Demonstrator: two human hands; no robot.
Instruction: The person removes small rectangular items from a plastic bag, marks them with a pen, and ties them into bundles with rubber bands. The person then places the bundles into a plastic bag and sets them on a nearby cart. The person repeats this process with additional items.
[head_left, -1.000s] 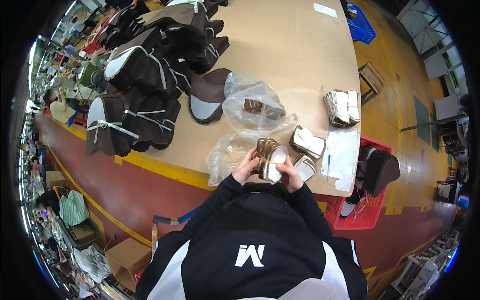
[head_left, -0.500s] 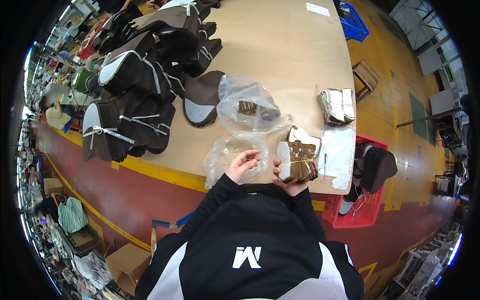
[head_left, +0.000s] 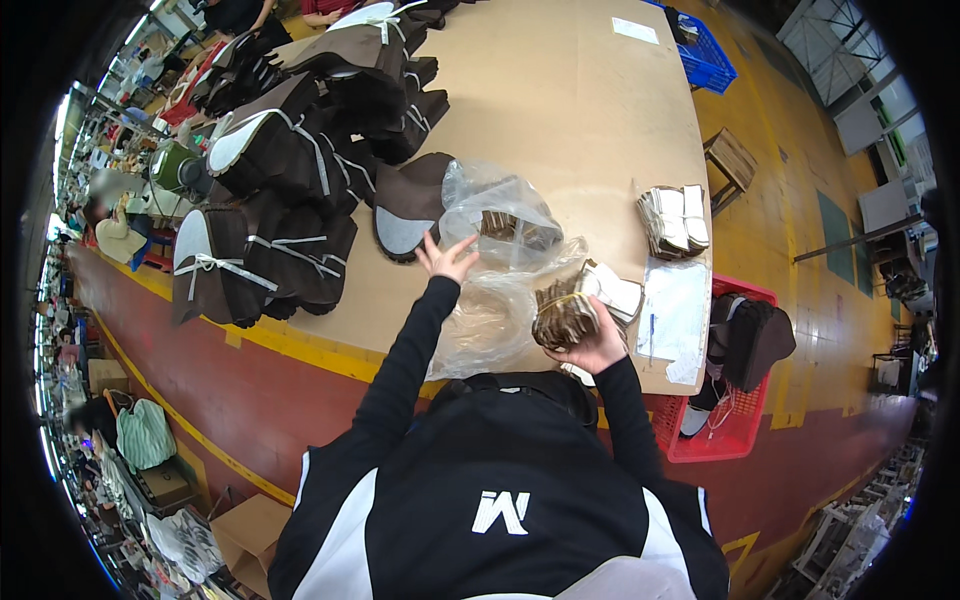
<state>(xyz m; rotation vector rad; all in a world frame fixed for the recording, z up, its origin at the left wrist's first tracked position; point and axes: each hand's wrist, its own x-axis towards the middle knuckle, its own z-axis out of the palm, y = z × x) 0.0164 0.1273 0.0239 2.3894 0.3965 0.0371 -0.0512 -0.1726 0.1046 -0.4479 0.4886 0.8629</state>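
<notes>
Well, from where I stand, the broad tan table (head_left: pixel 560 110) fills most of the view, with a heap of dark brown padded bundles tied in white ribbon (head_left: pixel 290 155) at its left. Near the table's edge spreads a crumpled, clear plastic bag (head_left: pixel 490 315), its film bunched around brown pieces farther back. Beside it lies a dark brown piece with a pale, rounded end (head_left: pixel 412 195).

The smaller brown-and-white stack of layered pieces (head_left: pixel 562 312) is in the right hand (head_left: pixel 603 343), which grips its right side just above the table's near end. The left hand (head_left: pixel 447 262) is open, fingers spread, by the bag and the pale end (whether it touches either, I can't tell).

Smallest is the thin yellow band (head_left: pixel 566 299) around the stack. I'd say the right hand does best with a firm, even hold, so the layers don't fan out past that band; the left, with a light pinch, since such thin film probably slides and clings.
</notes>
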